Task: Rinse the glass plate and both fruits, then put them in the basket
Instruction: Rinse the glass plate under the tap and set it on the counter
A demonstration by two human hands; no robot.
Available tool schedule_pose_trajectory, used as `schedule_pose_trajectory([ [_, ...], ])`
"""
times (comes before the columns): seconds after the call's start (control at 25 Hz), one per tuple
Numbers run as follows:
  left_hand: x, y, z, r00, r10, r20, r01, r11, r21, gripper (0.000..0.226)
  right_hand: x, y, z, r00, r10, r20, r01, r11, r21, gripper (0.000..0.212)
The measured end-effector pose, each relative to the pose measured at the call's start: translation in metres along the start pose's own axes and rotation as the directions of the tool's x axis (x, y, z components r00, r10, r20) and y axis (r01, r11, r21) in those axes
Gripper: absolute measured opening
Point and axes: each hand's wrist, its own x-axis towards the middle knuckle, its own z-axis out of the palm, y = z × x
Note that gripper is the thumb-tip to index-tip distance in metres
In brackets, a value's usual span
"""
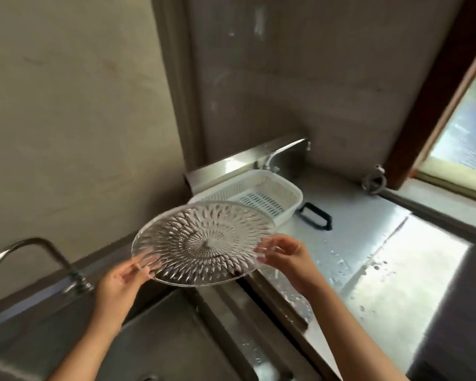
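I hold a clear cut-glass plate [204, 242] with a sunburst pattern in the air above the sink's right rim. My left hand [121, 281] grips its near left edge, fingers under the glass. My right hand [283, 255] pinches its right edge. The plate is tilted a little toward me and covers the near corner of a white slotted plastic basket [283, 188], which sits on the steel counter just behind it. The basket looks bare inside. No fruit is in view.
A steel sink [171, 331] lies below my arms, with a curved tap [30, 251] at the left. A second small tap [275, 155] is behind the basket. A black handle [316, 215] lies on the wet steel counter [382, 270]. A window [467, 119] is at right.
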Motion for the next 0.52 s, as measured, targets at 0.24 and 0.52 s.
schedule_pose_trajectory([
  [0.24, 0.019, -0.004, 0.124, 0.967, -0.071, 0.245, 0.07, 0.997, 0.016, 0.043, -0.04, -0.021, -0.117, 0.97, 0.015, -0.244, -0.01, 1.0, 0.023, 0.034],
  [0.52, 0.009, -0.044, 0.225, 0.843, -0.373, 0.387, 0.341, 0.928, 0.151, 0.046, -0.072, -0.01, -0.203, 0.889, 0.186, -0.419, -0.206, 0.979, -0.004, 0.043],
])
